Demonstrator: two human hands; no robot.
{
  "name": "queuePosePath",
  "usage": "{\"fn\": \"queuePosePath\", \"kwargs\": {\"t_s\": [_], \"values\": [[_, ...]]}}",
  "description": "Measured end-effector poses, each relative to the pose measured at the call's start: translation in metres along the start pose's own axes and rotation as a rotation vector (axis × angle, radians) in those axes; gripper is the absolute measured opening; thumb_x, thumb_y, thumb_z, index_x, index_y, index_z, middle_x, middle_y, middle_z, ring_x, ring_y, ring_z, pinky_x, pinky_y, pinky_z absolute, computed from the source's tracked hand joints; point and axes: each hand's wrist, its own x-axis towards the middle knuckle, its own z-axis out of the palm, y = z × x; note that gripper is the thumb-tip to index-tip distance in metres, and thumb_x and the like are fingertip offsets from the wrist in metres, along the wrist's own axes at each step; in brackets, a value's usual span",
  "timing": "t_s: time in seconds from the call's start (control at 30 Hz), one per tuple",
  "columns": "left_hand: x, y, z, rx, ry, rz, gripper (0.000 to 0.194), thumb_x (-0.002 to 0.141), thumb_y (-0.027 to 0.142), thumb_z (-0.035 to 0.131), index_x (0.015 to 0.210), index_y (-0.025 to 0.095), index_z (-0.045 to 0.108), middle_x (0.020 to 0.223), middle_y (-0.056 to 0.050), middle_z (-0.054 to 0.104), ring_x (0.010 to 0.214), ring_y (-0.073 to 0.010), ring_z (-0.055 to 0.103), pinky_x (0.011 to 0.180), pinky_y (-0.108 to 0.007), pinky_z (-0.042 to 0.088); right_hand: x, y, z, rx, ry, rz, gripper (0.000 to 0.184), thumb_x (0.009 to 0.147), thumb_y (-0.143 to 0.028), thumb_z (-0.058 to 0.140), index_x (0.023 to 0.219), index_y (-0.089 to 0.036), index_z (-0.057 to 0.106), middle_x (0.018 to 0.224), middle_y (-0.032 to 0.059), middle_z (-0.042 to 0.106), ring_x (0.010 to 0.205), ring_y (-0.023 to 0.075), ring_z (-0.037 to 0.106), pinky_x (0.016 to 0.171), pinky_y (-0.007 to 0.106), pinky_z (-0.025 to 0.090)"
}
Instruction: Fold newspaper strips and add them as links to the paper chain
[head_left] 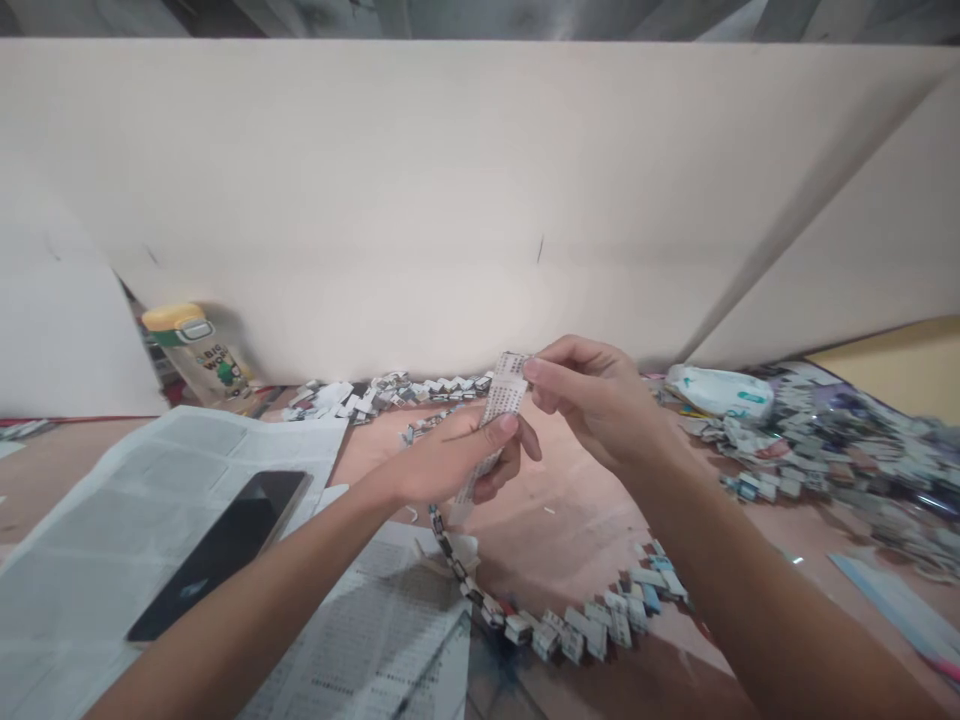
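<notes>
A narrow strip of printed paper [504, 390] is held between both hands above the table. My left hand [469, 455] is closed around its lower part, the thumb lying on its face. Higher up, my right hand [581, 390] pinches the strip's upper right edge between thumb and fingers. Under my hands a chain of folded paper pieces [574, 632] curves across the table. One end of the chain runs up behind my left hand, where its end is hidden; my right forearm covers another stretch.
On the left, a dark phone [221, 550] lies on newspaper sheets [360, 620]. A yellow-lidded bottle [201, 355] leans by the pale partition [420, 200]. Folded paper chains [840, 440] and a white packet [720, 392] lie to the right. More folded pieces [375, 395] line the back.
</notes>
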Motion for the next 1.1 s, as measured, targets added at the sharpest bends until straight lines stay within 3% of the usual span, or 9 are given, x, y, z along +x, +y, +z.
{"fn": "queuePosePath", "kwargs": {"t_s": [0.3,0.53,0.63,0.73,0.87,0.93,1.1], "values": [[0.002,-0.002,0.000,-0.027,0.036,0.007,0.035,0.099,0.044,0.031,0.090,0.017,0.052,0.051,0.005,0.045,0.044,-0.0091,0.042,0.048,-0.022,0.036,0.002,-0.001,-0.001,0.055,0.031,-0.041,0.014,0.074,-0.027,0.075,0.066,-0.019,0.066,0.050,-0.0038,0.052,0.051,0.0091,0.045,0.052,0.025,0.036],[0.001,0.003,-0.002,0.080,0.096,0.011,0.036,0.099,0.042,0.027,0.086,0.019,0.051,0.048,0.006,0.041,0.044,-0.0101,0.042,0.053,-0.023,0.041,0.000,0.001,-0.002,-0.073,-0.242,0.025,0.021,0.078,-0.031,0.072,0.066,-0.017,0.062,0.053,-0.0019,0.058,0.054,0.0104,0.051,0.055,0.027,0.038],[0.001,0.003,-0.002,0.092,0.101,0.017,0.039,0.100,0.043,0.025,0.089,0.018,0.053,0.048,0.006,0.041,0.045,-0.0105,0.043,0.053,-0.024,0.041,-0.001,0.001,0.000,-0.081,-0.296,0.013,0.022,0.078,-0.030,0.071,0.065,-0.016,0.061,0.053,-0.0013,0.059,0.055,0.0100,0.051,0.056,0.026,0.038],[0.000,0.002,-0.001,0.108,0.115,0.034,0.041,0.100,0.043,0.023,0.094,0.018,0.054,0.048,0.005,0.043,0.047,-0.0111,0.044,0.055,-0.024,0.041,0.000,0.000,0.000,-0.097,-0.238,-0.009,0.020,0.077,-0.030,0.072,0.065,-0.016,0.062,0.051,-0.0023,0.057,0.053,0.0100,0.051,0.056,0.026,0.039],[0.001,0.000,0.000,0.091,0.112,0.006,0.040,0.100,0.046,0.024,0.093,0.019,0.051,0.049,0.005,0.044,0.048,-0.0115,0.045,0.058,-0.025,0.042,0.003,0.002,-0.004,-0.101,-0.016,-0.064,0.018,0.073,-0.030,0.075,0.065,-0.017,0.065,0.054,-0.0030,0.056,0.051,0.0086,0.047,0.051,0.025,0.036],[0.001,-0.001,0.000,0.073,0.118,0.000,0.038,0.099,0.047,0.025,0.092,0.019,0.050,0.050,0.005,0.044,0.047,-0.0110,0.044,0.058,-0.025,0.042,0.005,0.003,-0.006,-0.080,0.027,-0.059,0.019,0.073,-0.031,0.076,0.065,-0.017,0.065,0.053,-0.0031,0.055,0.051,0.0088,0.046,0.050,0.025,0.035],[0.001,0.000,0.002,0.082,0.188,0.037,0.035,0.099,0.045,0.028,0.089,0.019,0.049,0.052,0.006,0.044,0.045,-0.0101,0.043,0.056,-0.024,0.042,0.004,0.007,-0.006,-0.081,-0.130,-0.008,0.021,0.076,-0.033,0.073,0.066,-0.017,0.063,0.052,-0.0021,0.057,0.054,0.0104,0.047,0.054,0.027,0.036]]}}
